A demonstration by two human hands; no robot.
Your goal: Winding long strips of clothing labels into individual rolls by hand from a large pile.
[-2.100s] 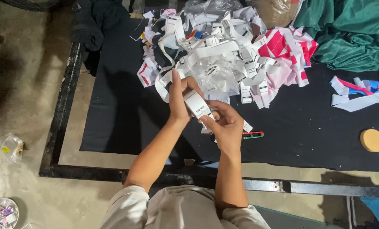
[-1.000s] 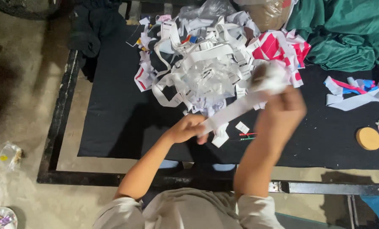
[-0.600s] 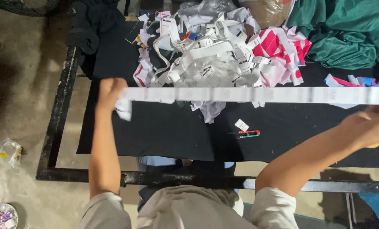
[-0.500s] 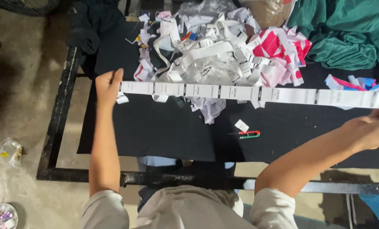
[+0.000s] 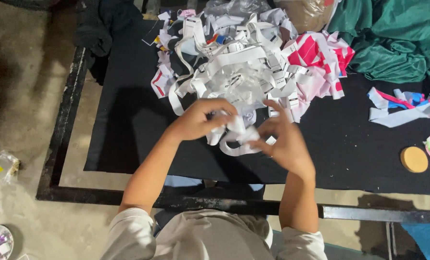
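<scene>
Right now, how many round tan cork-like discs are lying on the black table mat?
1. The round tan disc lies near the mat's right edge, right of the person's right hand. Others could be hidden under the heap of white label strips.

Left hand (image 5: 195,120) and right hand (image 5: 282,142) are gripping a crumpled white printed paper strip (image 5: 234,137) over a black cloth-covered table (image 5: 128,130). A heap of white paper label strips (image 5: 239,62) is lying just behind; a round tan cork disc (image 5: 414,159) is sitting well apart.
</scene>
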